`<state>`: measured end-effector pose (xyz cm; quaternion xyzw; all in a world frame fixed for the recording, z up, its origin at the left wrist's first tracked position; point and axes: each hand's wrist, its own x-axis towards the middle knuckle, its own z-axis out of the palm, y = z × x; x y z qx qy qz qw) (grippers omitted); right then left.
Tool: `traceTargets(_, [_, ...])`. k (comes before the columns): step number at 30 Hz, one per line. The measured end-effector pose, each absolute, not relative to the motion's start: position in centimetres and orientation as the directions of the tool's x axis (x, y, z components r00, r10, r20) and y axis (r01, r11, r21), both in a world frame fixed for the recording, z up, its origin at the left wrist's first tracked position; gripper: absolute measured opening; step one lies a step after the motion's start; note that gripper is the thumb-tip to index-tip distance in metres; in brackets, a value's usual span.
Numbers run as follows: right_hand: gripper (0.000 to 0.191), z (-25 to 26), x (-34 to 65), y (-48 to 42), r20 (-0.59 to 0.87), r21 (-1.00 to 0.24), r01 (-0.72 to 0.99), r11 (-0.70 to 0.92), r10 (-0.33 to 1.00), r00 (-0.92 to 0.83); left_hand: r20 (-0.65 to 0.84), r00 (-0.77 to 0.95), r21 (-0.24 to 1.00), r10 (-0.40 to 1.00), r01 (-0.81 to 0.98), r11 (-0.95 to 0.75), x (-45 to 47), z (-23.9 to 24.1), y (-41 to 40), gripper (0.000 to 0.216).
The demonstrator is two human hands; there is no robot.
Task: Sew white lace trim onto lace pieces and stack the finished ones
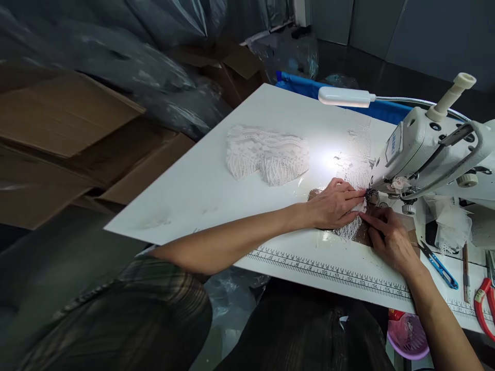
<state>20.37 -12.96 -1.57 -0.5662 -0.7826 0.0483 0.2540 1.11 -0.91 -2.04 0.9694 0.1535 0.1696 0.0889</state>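
Observation:
My left hand (pixel 333 205) lies flat on a piece of white lace (pixel 350 229), fingers stretched toward the presser foot (pixel 372 196) of a white sewing machine (pixel 429 149). My right hand (pixel 389 238) rests on the same lace just below the foot, its fingers curled and pressed down on the fabric edge. A brown piece (pixel 314 194) shows under the lace beside my left hand. The needle area is partly hidden by my fingertips.
A heap of white lace pieces (pixel 266 153) lies on the white table (pixel 201 185), lit by a gooseneck lamp (pixel 346 96). Blue thread snips (pixel 441 267), red scissors (pixel 485 304) and a printed ruler (pixel 332 270) sit by the front edge. Cardboard boxes (pixel 65 134) and plastic bags stand left.

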Motion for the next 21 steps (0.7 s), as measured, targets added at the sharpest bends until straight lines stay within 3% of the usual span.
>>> traceTargets(21, [0.037,-2.07,20.50,-12.73,0.385,-0.387,0.845,0.368,0.898,-0.214,0.425,0.863,0.063,0.273,0.273,-0.960,1.19,-2.16,-1.26,0.029])
